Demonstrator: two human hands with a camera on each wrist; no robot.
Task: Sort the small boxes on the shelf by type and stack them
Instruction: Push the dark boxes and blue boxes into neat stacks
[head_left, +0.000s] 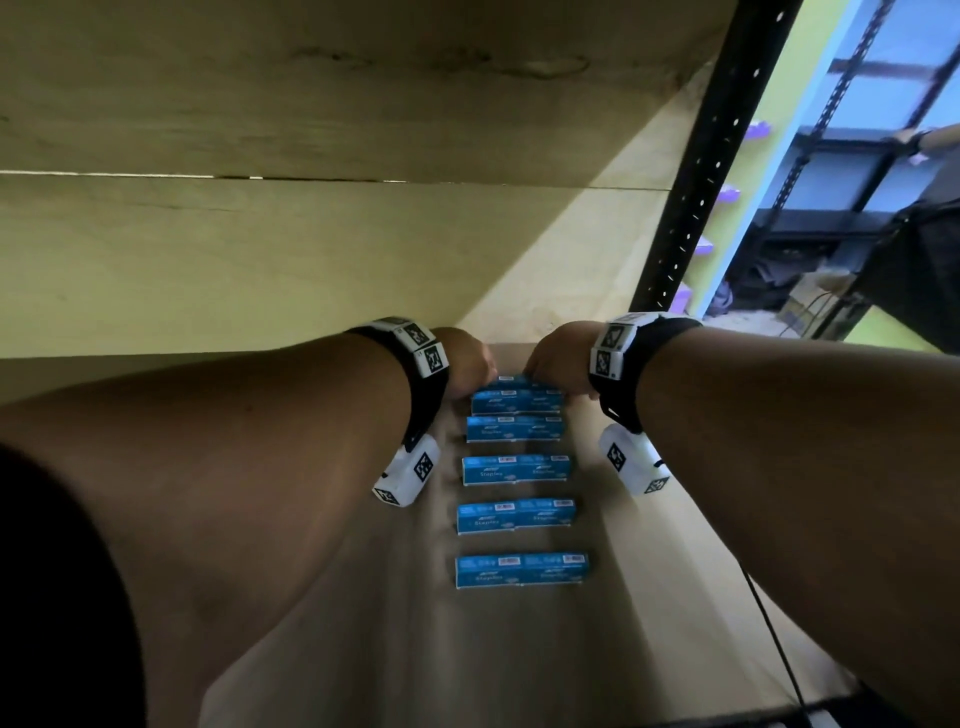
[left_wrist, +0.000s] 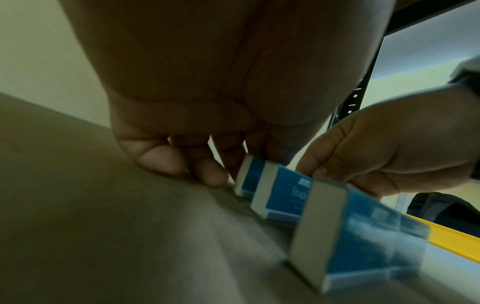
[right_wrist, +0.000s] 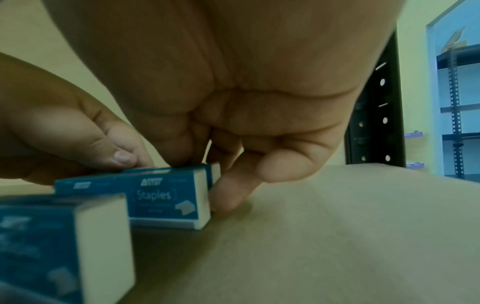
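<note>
Blue staple boxes lie in several short rows down the brown shelf board (head_left: 649, 571), the nearest row (head_left: 521, 570) towards me. Both hands are at the farthest row (head_left: 511, 383), at the back of the shelf. My left hand (head_left: 467, 369) has curled fingers (left_wrist: 207, 172) against that row's left end (left_wrist: 248, 174), with its thumb (right_wrist: 122, 157) on top. My right hand (head_left: 556, 371) pinches the right end (right_wrist: 215, 172), with a finger (right_wrist: 231, 191) down on the board beside it. The row just in front reads "Staples" (right_wrist: 166, 197). My hands hide most of the far row.
The wooden board of the shelf above (head_left: 311, 104) hangs low over my hands. A black perforated upright (head_left: 711, 156) stands at the back right. A thin black cable (head_left: 774, 639) runs down the board's right side. Another person's hand (head_left: 909, 137) holds a far rack.
</note>
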